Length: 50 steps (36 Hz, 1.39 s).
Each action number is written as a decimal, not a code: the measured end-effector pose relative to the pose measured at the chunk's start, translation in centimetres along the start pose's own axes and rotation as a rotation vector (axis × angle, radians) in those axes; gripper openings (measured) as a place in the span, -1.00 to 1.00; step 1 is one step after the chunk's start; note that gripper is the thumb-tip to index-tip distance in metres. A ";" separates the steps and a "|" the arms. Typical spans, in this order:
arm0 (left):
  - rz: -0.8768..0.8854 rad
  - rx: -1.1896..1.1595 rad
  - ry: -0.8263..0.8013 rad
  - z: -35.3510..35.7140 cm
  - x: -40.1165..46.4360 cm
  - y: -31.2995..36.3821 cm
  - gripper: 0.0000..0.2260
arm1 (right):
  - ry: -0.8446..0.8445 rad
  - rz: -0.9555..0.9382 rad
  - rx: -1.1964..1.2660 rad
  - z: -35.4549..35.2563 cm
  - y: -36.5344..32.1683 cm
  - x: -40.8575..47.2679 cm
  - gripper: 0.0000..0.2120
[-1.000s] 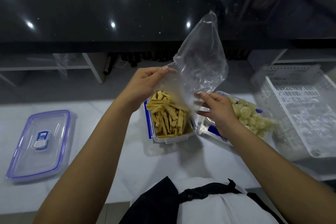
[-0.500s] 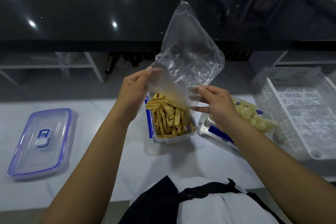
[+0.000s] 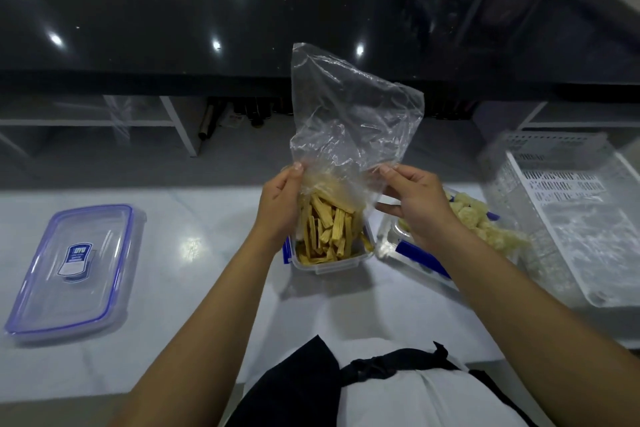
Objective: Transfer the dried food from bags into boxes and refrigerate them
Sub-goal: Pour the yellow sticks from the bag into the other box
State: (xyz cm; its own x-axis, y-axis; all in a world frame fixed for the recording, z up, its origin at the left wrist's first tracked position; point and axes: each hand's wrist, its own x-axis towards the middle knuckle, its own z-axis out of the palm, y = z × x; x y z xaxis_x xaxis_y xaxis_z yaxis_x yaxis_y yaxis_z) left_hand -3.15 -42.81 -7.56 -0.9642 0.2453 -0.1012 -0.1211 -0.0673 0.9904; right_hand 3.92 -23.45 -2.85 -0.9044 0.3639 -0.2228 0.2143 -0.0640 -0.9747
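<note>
A clear plastic bag [image 3: 349, 121] stands mouth-down over a clear box with blue clips [image 3: 360, 258]. The box is full of yellow dried sticks [image 3: 329, 229]. My left hand [image 3: 280, 204] pinches the bag's left lower edge. My right hand [image 3: 412, 201] pinches its right lower edge. The bag looks nearly empty, with a few sticks still at its mouth. To the right lies a second box [image 3: 415, 255] holding pale dried chunks [image 3: 481, 222] in another bag.
A lid with a blue rim [image 3: 69, 270] lies on the white counter [image 3: 194, 281] at the left. A white slotted basket [image 3: 575, 215] stands at the right edge. A black raised ledge [image 3: 173, 28] runs across the back.
Both hands have lowered and come closer over the box. The bag now stands more upright, and its top has swung left.
</note>
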 end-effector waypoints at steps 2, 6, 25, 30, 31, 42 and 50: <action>0.001 -0.026 0.016 0.3 0.1 -0.1 -0.71 | -0.028 0.012 0.030 0.2 -0.1 -0.1 -0.79; -0.005 -0.045 0.050 0.3 0.1 -0.4 -0.70 | -0.045 0.038 0.078 0.7 -0.2 -0.1 -0.77; 0.048 -0.088 0.127 0.7 -0.4 -1.2 -0.67 | -0.022 0.105 -0.008 1.0 1.2 -1.1 -0.77; 0.047 -0.017 0.052 1.0 -0.8 -1.6 -0.69 | -0.019 0.181 0.087 1.1 0.6 -1.3 -0.75; 0.055 0.004 0.027 1.0 -0.9 -1.6 -0.68 | -0.020 0.187 0.105 1.2 0.5 -1.3 -0.75; -0.006 0.118 -0.009 1.1 -1.0 -2.1 -0.68 | -0.078 0.186 0.136 1.2 -0.4 -1.1 -0.75; 0.029 0.025 -0.041 0.3 -1.3 -1.3 -0.64 | -0.083 0.180 0.114 1.5 0.5 -1.3 -0.73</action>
State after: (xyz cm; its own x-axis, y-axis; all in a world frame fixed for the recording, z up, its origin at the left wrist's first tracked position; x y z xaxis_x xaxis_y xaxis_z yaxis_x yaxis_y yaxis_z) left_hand -1.63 -42.72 -8.70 -0.9565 0.2834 -0.0691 -0.0868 -0.0506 0.9949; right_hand 4.63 -25.37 -3.06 -0.8837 0.2596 -0.3895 0.3363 -0.2268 -0.9140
